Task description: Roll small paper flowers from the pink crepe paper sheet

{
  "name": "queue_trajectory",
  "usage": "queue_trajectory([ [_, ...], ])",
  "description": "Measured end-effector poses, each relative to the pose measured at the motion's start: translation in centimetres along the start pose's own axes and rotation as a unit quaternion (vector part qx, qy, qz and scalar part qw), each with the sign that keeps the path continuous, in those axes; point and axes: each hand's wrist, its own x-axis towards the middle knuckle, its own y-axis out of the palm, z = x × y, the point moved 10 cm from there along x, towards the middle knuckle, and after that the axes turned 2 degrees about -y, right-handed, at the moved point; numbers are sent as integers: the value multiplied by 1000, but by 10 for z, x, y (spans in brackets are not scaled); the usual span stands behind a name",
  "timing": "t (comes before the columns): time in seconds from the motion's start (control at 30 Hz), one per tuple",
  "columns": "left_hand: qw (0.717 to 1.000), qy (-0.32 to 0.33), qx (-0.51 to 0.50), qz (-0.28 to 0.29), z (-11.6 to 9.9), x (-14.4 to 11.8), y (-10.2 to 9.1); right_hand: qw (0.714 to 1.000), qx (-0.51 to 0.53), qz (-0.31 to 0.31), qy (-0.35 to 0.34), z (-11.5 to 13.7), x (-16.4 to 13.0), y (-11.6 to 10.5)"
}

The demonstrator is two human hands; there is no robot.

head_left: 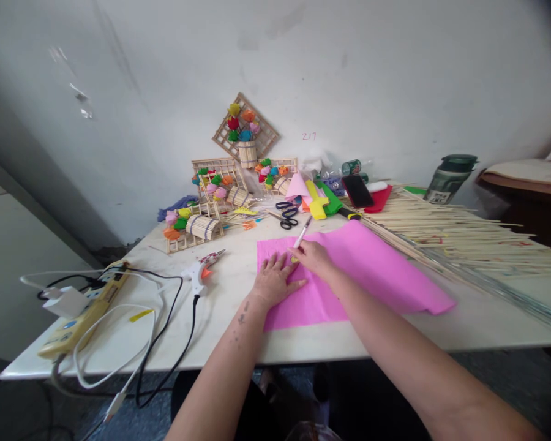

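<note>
While the left hand [275, 283] lies palm down on the pink sheet [371, 260], its fingers are spread, with gaps between them and the thumb held out toward the right hand [314, 257]. They touch the sheet near its left edge and grasp nothing. The fingers of the right hand are closed around the lower part of a slim white pen [302, 232], whose dark upper end points up and away from the person. A small yellowish thing [294, 259] lies between the two hands, partly hidden; I cannot tell what it is, nor whether the right fingers touch it.

Spread on the counter [232, 318] in front of the person, the sheet reaches rightward past the right forearm. Just beyond it lie black-handled scissors [288, 215] and yellow paper [318, 203]; to its left, well apart from the hands, rests a glue gun [196, 277].
</note>
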Motion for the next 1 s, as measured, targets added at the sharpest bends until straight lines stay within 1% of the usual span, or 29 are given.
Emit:
queue_trajectory([
  [0.17,1000,5,12,-4,-1,-1,-1,998,38,23,-38,5,-2,5],
  [0.67,1000,4,20,-2,-2,-2,0,998,-10,38,-57,11,-1,6],
  [0.87,1000,0,11,-2,-2,-2,-1,999,22,31,-34,6,0,7],
  [1.0,1000,-6,6,0,-1,-1,-1,998,63,-14,9,-10,3,4],
])
